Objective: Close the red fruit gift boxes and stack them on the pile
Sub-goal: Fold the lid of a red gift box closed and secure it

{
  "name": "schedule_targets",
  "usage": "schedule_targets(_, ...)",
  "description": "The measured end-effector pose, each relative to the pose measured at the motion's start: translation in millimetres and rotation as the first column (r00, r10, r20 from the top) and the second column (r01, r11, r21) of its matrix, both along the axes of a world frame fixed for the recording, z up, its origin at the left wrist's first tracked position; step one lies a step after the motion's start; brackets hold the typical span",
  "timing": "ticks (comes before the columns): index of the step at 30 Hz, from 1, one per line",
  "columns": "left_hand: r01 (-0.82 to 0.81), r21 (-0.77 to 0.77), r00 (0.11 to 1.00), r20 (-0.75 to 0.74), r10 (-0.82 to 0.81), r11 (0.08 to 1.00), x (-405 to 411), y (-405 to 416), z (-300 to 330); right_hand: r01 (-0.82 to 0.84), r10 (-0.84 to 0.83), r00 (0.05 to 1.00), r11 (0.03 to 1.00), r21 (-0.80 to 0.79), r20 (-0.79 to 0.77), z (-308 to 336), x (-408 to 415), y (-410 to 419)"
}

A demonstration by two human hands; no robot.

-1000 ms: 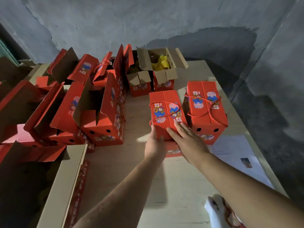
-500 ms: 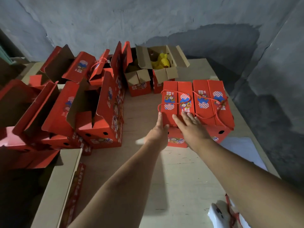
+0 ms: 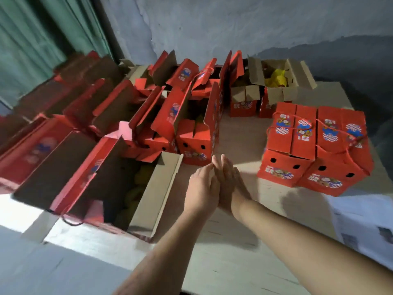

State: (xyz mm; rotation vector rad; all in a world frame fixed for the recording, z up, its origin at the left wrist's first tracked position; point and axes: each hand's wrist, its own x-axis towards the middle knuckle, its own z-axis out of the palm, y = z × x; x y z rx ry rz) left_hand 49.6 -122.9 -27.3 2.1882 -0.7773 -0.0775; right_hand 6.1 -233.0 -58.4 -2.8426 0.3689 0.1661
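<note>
Far left of frame: a blurred mass of red fruit gift boxes with flaps up, details unreadable. Lower left: one large open box [image 3: 102, 184], lid flaps standing, yellow fruit visible inside, though I cannot make out how full it is. Its pale cardboard flap [image 3: 157, 192] leans toward frame centre.

Centre: more open boxes [image 3: 191, 133] crowd together on the table [image 3: 234, 241], flaps pointing in different directions. Behind them, upper centre, sit two small boxes with brown inner flaps open [image 3: 274, 81], something yellow inside.

Lower centre: my left hand [image 3: 202, 188] and right hand [image 3: 228, 179] hover together above the table, sides touching, fingers straight. Neither grip holds anything; both are relaxed and flat.

Right of centre: two closed boxes [image 3: 314, 145] stand side by side, touching, rope handles lying across their tops. I read these as the start of the pile.

Far right: a printed paper sheet [image 3: 365, 226] lies on the table edge.

Risks from here, as I judge them:
- Upright flaps near my hands could snag a wrist and tip a neighbouring box.
- Loose fruit may shift when a box is lifted, unbalancing it.
- Rope handles on the closed pair could keep the next box from sitting flat, so a stacked box might rock or slide.
</note>
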Motion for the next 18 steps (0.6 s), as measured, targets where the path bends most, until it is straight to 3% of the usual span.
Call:
schedule_targets(2, -0.083, 0.032, 0.974, 0.215, 0.074, 0.996, 6, 36, 7, -0.073, 0.070, 0.996, 0.995, 0.069, 0.046, 5, 11, 26)
schedule_targets(4, -0.307, 0.144, 0.929, 0.258, 0.264, 0.941, 15, 72, 5, -0.161, 0.150, 0.985, 0.977, 0.142, 0.085, 8, 16, 49)
schedule_targets(6, -0.432, 0.402, 0.899, 0.118, 0.422, 0.807, 27, 106, -6, -0.227, 0.213, 0.972, 0.960, 0.165, 0.100, 10, 21, 67)
schedule_targets(9, -0.351, 0.590, 0.828, -0.167, 0.535, 0.727, 35, 141, -25, -0.312, 0.312, 0.950, 0.950, 0.012, 0.015, 9, 31, 85)
schedule_targets(14, -0.395, 0.539, 0.885, 0.005, 0.466, 0.744, 33, 161, -44, -0.221, 0.220, 0.975, 0.975, -0.036, -0.030, -3, 27, 85)
schedule_targets(18, -0.252, 0.537, 0.968, 0.138, 0.211, 0.805, 29, 171, -52, -0.107, 0.106, 0.992, 0.994, 0.015, 0.063, 1, 15, 71)
